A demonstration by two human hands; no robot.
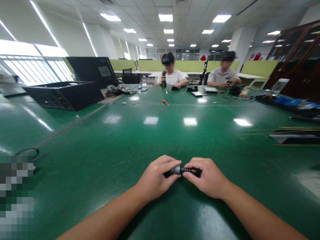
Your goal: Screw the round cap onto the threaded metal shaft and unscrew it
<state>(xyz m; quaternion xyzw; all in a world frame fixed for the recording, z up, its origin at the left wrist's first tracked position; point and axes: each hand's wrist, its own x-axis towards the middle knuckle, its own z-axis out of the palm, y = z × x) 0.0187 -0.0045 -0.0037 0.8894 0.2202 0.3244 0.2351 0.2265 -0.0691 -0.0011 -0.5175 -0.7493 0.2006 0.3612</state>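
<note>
Low over the green table, my left hand (156, 176) is closed around a grey and black cylinder (175, 170), its thumb and fingers on either side. My right hand (208, 175) pinches a thin dark rod with ring-like marks (189, 170). The rod lies in line with the cylinder and meets its right end. Whether the two are joined as one piece I cannot tell. The cylinder's left part is hidden in my left palm, and the rod's far end runs into my right hand.
Ahead on the green table (140, 140) lies a red-handled screwdriver (165, 102). A black computer case (67, 96) stands at the left. Long thin rods (262, 134) and a black tray with blue items (287, 101) lie at the right. Two people sit across with small parts.
</note>
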